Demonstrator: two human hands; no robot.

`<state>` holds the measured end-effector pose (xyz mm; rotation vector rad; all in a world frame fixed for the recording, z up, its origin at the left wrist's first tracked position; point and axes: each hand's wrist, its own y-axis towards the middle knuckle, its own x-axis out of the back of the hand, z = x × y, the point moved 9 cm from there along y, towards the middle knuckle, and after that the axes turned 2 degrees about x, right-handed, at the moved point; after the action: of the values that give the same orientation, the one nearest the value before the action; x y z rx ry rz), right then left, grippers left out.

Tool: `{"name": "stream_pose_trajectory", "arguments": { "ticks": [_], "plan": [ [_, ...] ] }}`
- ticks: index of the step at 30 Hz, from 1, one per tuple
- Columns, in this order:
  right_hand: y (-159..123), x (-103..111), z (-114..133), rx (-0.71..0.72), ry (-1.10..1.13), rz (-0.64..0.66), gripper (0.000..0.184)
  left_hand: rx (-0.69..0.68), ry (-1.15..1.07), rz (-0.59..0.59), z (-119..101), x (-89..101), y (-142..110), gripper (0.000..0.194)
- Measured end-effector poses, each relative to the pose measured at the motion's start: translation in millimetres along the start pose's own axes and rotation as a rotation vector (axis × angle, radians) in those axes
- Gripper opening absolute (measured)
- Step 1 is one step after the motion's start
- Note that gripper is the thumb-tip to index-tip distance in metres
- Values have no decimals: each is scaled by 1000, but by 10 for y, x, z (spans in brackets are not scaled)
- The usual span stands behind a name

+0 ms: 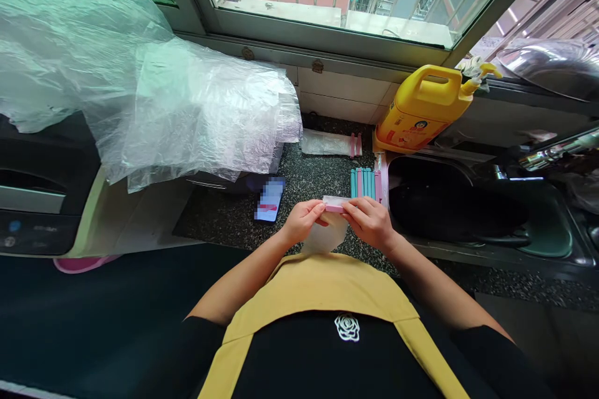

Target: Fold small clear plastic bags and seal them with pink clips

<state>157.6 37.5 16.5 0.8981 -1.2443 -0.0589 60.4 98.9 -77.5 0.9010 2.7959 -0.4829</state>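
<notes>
Both my hands meet in front of me above the dark speckled counter point(219, 218). My left hand point(303, 219) and my right hand point(369, 221) pinch the two ends of a pink sealing clip point(336, 203) that sits across the top of a small clear plastic bag point(325, 235). The bag hangs down between my wrists. Just beyond my right hand, a row of several teal and pink clips point(366, 182) lies on the counter. Farther back lies another clear bag closed with a pink clip point(330, 143).
A yellow jug point(423, 109) stands at the back beside the dark sink point(458, 206). A phone point(269, 199) lies on the counter left of my hands. Crumpled clear plastic sheeting point(154, 93) covers an appliance on the left. A window runs along the back wall.
</notes>
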Motion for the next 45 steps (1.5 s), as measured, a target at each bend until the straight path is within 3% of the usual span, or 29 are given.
{"name": "stream_pose_trajectory", "arguments": {
  "ticks": [45],
  "plan": [
    [5, 129, 40, 1, 178, -66, 14, 91, -249, -25, 161, 20, -13, 55]
  ]
}}
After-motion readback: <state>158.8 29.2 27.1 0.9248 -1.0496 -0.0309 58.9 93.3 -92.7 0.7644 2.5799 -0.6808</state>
